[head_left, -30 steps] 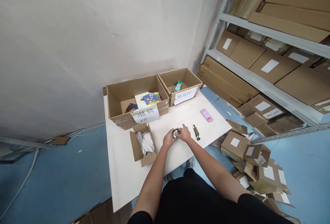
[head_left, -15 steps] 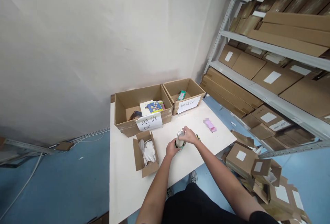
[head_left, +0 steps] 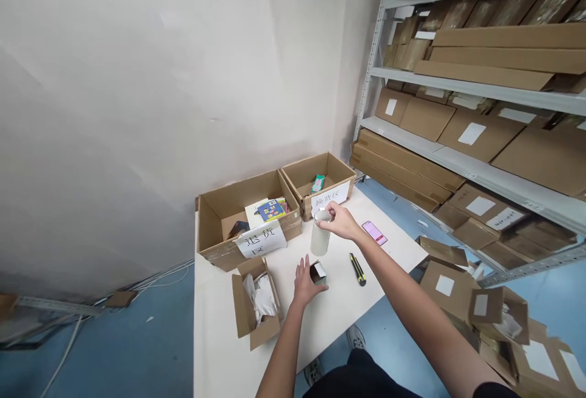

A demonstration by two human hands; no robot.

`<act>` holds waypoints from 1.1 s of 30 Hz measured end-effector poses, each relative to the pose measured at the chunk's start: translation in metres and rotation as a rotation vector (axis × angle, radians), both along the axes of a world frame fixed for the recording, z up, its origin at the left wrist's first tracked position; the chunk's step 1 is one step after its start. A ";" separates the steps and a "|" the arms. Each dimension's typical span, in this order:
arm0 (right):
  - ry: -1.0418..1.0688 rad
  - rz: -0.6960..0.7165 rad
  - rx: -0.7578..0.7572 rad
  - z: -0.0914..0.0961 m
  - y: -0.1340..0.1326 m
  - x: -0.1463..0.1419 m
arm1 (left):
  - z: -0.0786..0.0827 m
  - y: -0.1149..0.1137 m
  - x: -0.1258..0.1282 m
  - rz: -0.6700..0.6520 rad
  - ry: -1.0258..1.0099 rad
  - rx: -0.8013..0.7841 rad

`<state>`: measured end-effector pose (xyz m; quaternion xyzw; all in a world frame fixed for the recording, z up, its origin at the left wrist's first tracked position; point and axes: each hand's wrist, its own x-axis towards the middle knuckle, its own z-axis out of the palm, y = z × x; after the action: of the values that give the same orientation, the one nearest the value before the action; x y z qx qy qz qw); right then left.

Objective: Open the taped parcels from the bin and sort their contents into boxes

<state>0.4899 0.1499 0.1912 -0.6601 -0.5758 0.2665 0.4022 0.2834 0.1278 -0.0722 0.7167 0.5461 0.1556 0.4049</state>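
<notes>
My right hand [head_left: 341, 222] pinches the upper rim of a tall, pale cylindrical cup [head_left: 320, 241]. The cup is upright over the white table [head_left: 339, 318]; whether its base touches the surface I cannot tell. Just left of a small, dark-green open-topped box [head_left: 318, 272], my left hand [head_left: 306, 284] has its fingers spread and its thumb in front of the box. A yellow-and-black utility knife [head_left: 358, 270] lies on the table below my right forearm. Behind it rests a phone [head_left: 374, 233] with a pink screen.
Two cardboard boxes with handwritten paper signs stand at the back: a large one [head_left: 220, 251] holding books and a smaller one [head_left: 339, 172] with a green packet [head_left: 317, 183]. An open carton [head_left: 242, 306] of white wrapping sits at left. Shelving [head_left: 403, 126] and piled cartons [head_left: 442, 285] flank the right.
The cup has come out of the small green box, raised by my right hand and moved away from me. My left hand has loosened from around the box. The knife now shows fully.
</notes>
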 end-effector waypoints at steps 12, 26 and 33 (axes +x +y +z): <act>0.414 0.254 0.028 -0.014 0.014 0.025 | 0.211 0.031 0.065 0.320 -0.564 0.364; 0.689 0.528 0.062 -0.042 -0.010 0.064 | 0.291 0.034 0.109 0.367 -0.777 0.192; 0.736 0.518 0.020 -0.047 -0.017 0.078 | 0.289 0.033 0.125 0.322 -0.830 0.100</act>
<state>0.5676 0.1331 0.1438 -0.3515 -0.5431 0.5697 0.5068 0.4079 0.1611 0.2169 0.5181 0.4340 0.5171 0.5253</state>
